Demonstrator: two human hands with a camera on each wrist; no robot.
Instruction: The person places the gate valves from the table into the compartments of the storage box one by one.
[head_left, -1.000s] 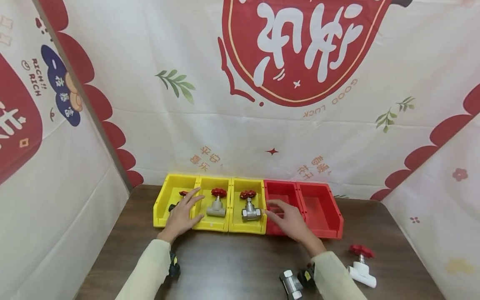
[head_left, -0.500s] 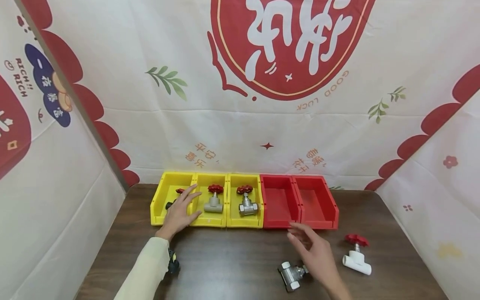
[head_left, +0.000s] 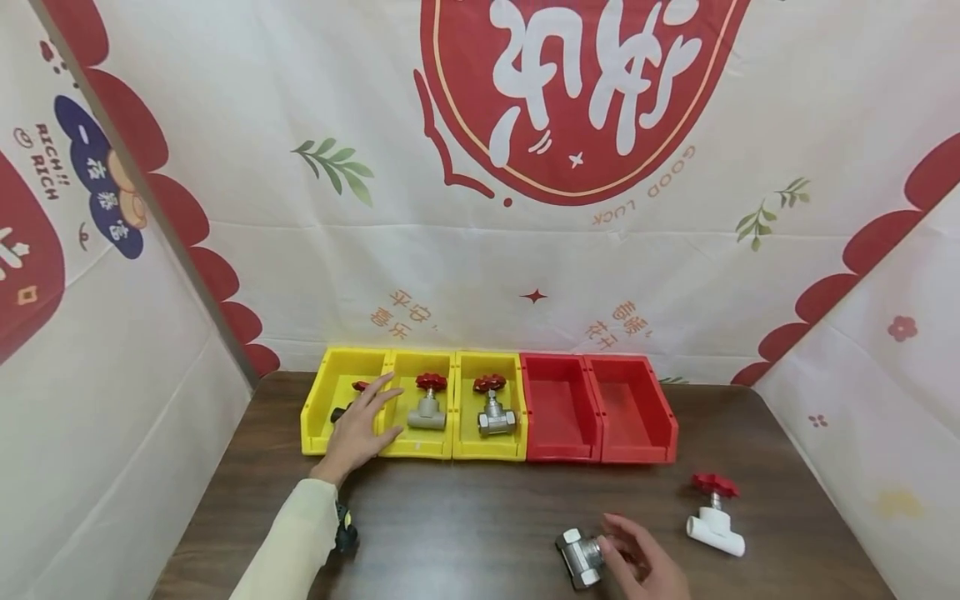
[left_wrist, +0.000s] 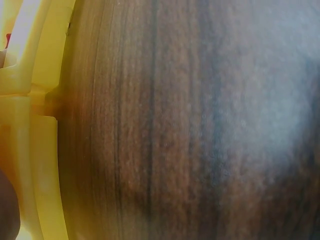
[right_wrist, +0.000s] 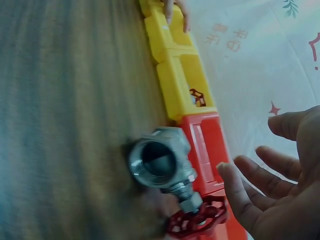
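Loose metal valve sits on table, in front of the bin row, toward its right half. Right hand is just beside that valve's red handwheel, fingers spread, holding nothing. Left hand is at the bin row's left end, fingers extended, spread wide; can't tell if touching. White valve stands front-right of the bin row.

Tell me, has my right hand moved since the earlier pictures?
Yes. Judged against the red bins in the head view, your right hand has moved away from them, back toward you, beside the loose metal valve.
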